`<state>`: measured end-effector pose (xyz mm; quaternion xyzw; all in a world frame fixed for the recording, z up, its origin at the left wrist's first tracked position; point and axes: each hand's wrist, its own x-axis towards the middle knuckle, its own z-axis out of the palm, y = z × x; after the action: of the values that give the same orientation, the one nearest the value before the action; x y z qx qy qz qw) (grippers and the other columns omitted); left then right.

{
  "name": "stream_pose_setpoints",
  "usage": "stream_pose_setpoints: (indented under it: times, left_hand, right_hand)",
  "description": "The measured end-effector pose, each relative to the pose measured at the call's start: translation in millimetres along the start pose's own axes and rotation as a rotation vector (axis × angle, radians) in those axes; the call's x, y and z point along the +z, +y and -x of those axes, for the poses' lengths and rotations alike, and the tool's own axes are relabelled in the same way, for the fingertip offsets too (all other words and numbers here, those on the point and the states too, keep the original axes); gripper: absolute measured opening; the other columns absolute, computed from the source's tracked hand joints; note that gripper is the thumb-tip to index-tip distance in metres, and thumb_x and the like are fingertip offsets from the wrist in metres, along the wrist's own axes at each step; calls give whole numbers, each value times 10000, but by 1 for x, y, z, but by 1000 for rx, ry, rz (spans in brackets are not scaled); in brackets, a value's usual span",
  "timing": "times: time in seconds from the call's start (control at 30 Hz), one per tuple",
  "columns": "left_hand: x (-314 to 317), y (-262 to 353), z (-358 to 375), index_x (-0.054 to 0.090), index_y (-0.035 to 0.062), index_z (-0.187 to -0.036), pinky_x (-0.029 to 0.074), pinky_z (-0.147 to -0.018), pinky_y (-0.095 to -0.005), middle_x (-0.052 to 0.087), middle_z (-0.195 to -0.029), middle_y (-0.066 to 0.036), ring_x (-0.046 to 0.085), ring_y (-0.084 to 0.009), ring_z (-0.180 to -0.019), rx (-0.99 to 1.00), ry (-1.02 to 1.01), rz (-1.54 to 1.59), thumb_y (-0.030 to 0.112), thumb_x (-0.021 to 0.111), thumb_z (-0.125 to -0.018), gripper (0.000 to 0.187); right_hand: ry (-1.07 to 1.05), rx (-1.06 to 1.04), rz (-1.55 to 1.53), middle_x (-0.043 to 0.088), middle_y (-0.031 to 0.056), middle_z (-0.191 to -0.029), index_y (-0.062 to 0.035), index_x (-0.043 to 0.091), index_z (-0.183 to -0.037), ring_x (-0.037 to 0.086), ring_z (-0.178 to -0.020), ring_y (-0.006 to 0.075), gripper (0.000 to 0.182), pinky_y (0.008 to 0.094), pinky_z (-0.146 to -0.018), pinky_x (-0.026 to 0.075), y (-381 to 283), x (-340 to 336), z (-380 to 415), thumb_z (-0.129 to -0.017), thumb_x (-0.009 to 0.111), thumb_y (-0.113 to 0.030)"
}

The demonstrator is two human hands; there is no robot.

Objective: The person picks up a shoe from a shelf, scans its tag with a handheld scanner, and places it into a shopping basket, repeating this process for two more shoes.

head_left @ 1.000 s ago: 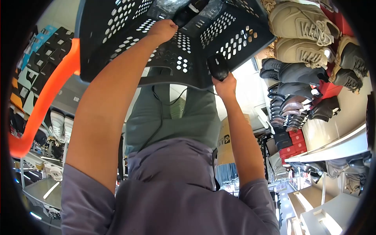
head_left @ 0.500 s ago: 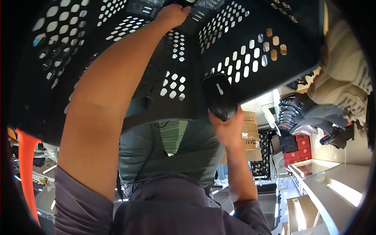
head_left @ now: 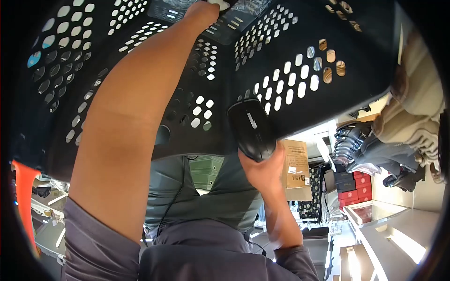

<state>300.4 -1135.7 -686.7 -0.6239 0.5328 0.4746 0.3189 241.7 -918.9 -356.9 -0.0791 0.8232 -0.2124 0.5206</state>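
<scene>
My left hand (head_left: 203, 14) reaches deep into a black plastic basket (head_left: 342, 91) with oval holes in its walls. Its fingers are closed on something partly white and dark at the top edge of the view, too cut off to name. Clear plastic-wrapped items (head_left: 246, 16) lie at the basket's bottom beside that hand. Close to the basket's near rim, my right hand (head_left: 262, 164) grips a black handheld scanner (head_left: 253, 129), whose rounded head points into the basket.
An orange-red handle or post (head_left: 26, 201) stands at the left. On the right are beige and black shoes (head_left: 412, 89), red boxes (head_left: 361, 187), a brown carton (head_left: 296, 161) and white shelving (head_left: 393, 234). A green box (head_left: 205, 171) shows between my legs.
My right hand and the scanner have shifted slightly left and down in view. My left hand has moved a little up and left, and a white part now shows at its fingers.
</scene>
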Motion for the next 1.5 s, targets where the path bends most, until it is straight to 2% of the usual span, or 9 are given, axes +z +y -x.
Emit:
stream_pose_setpoints:
  times: [0.13,0.2,0.53,0.97,1.07,1.1,1.17,1.4,1.5]
  left_hand:
    - [-12,-20,35,656,55,-832,523,-590,-347,678,-769,-113,650,-214,-695,318,62,-375,223,548,-858,201]
    - [-21,-26,71,664,69,-1093,508,-891,-445,642,-1136,-196,628,-344,-1065,478,25,-873,193,394,-934,336]
    - [-80,-10,233,690,19,-927,512,-837,-443,662,-1046,-205,646,-368,-935,256,-24,38,353,430,-871,427]
    - [-193,-16,543,598,-27,-642,481,-558,-352,642,-611,-144,641,-241,-563,944,-77,347,179,512,-920,357]
    - [-232,-12,616,534,-25,-595,448,-497,-364,597,-575,-167,605,-280,-509,1089,-275,293,128,552,-886,328]
    - [-241,-6,638,503,-22,-606,445,-483,-350,607,-572,-140,605,-252,-500,1234,-356,370,107,537,-898,322]
    - [-258,-4,660,516,-20,-658,472,-516,-334,626,-609,-105,642,-205,-561,1270,-567,299,104,507,-916,287]
    - [-268,7,691,600,-34,-856,510,-629,-308,637,-721,-94,635,-158,-669,1372,-871,338,95,535,-905,153]
    - [-254,-3,686,605,-19,-1024,520,-744,-311,656,-900,-74,630,-145,-806,1311,-671,388,78,706,-776,284]
  right_hand:
    - [7,117,-53,635,197,-881,-4,637,-956,614,-832,420,359,460,-751,493,0,3,1,-620,736,-87]
    - [37,71,-35,644,202,-854,5,638,-929,624,-807,425,326,456,-738,503,2,7,1,-632,730,-94]
    - [-57,69,-66,706,147,-856,-14,677,-968,689,-804,266,315,352,-748,512,-8,-7,5,-708,749,-177]
    - [70,59,-289,644,44,-735,-11,679,-862,584,-653,143,154,302,-648,470,-43,-78,121,-714,722,-13]
    - [-97,-3,-923,604,94,-1082,-21,578,-1132,575,-944,193,290,335,-844,463,-27,-104,141,-873,600,-148]
    - [-297,-73,-1468,532,120,-1315,-34,480,-1327,533,-1135,218,426,345,-969,432,-19,-111,149,-950,517,-229]
    - [-264,-313,-1275,442,135,-1412,-43,406,-1391,447,-1261,215,494,339,-1080,341,-68,-116,203,-954,490,-257]
    - [241,-547,-800,634,124,-1114,-2,546,-1211,637,-1001,215,379,346,-880,523,-174,-126,318,-860,630,-118]
    - [12,-572,-1450,642,102,-1044,1,549,-1208,634,-935,176,400,323,-818,517,-116,-122,305,-830,659,-71]
